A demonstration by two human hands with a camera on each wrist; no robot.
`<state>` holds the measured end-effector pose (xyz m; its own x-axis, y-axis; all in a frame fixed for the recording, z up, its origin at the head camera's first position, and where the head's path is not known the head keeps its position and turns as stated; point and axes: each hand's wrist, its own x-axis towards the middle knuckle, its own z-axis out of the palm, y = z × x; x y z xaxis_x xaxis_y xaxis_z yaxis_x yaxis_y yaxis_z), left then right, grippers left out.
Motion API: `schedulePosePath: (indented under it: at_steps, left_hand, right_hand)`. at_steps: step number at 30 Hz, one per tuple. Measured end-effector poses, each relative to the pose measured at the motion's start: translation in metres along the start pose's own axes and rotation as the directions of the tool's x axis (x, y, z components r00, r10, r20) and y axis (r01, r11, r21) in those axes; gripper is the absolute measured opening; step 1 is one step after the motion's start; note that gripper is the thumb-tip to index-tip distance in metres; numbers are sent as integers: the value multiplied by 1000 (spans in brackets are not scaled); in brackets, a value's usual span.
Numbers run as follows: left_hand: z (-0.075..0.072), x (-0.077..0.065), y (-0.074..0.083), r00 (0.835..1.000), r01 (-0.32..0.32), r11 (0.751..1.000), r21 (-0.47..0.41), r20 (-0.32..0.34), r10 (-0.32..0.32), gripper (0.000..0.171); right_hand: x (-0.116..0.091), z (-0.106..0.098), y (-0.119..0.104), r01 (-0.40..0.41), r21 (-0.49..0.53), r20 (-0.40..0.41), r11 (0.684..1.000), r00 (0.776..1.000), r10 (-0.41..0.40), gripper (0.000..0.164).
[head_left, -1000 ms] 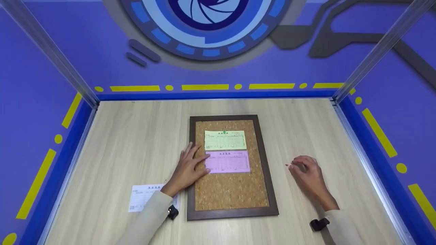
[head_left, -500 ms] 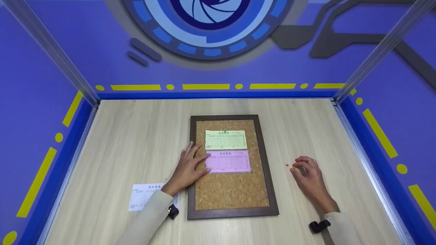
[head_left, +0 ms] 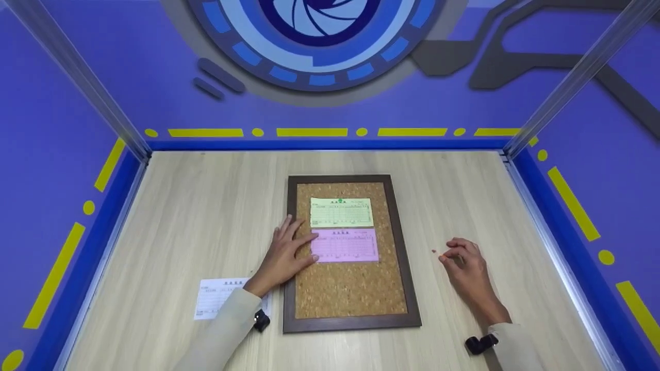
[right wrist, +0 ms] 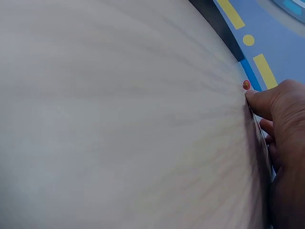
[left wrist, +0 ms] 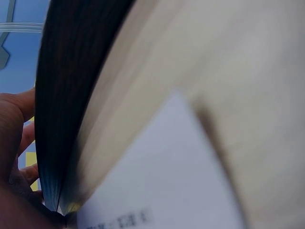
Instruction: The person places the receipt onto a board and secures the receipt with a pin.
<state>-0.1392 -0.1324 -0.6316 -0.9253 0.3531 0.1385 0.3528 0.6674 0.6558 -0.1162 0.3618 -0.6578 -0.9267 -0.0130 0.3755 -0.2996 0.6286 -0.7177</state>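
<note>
A corkboard (head_left: 350, 291) in a dark frame lies on the table. On it a green slip (head_left: 340, 214) has a green thumbtack (head_left: 340, 200) at its top edge. Just below lies a purple slip (head_left: 346, 246). My left hand (head_left: 282, 257) reaches over the frame's left side with fingers spread, index finger and thumb resting on the purple slip's left edge. To the board's right, my right hand (head_left: 468, 265) pinches a small orange thumbtack (head_left: 441, 255) between thumb and index finger, low over the table. Next to those fingertips lies a red thumbtack (head_left: 433, 251), also visible in the right wrist view.
A white slip (head_left: 209, 301) lies left of the board, partly under my left forearm. Blue-purple walls (head_left: 56, 154) with yellow marks enclose the table (head_left: 206, 196) at the back and both sides.
My right fingertips have closed on the orange thumbtack, seen clearly half a second ago, and its angle has shifted slightly. My left hand and the slips stay put.
</note>
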Motion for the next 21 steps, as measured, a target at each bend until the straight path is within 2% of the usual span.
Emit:
schedulePosePath:
  at_steps: [9, 14, 21]
  left_hand:
    - [0, -2, -1, 1000, 12, 1000, -7, 12, -12, 56]
    - [0, -2, -1, 1000, 13, 1000, -4, 15, -13, 56]
    - [1, 0, -1, 1000, 14, 1000, -13, 7, -14, 56]
  right_hand:
    - [-4, 2, -3, -75, 112, 13, 991, 997, 74, 15]
    - [-3, 5, -7, -71, 142, -29, 987, 997, 76, 14]
    - [6, 11, -15, -17, 165, -98, 986, 995, 33, 9]
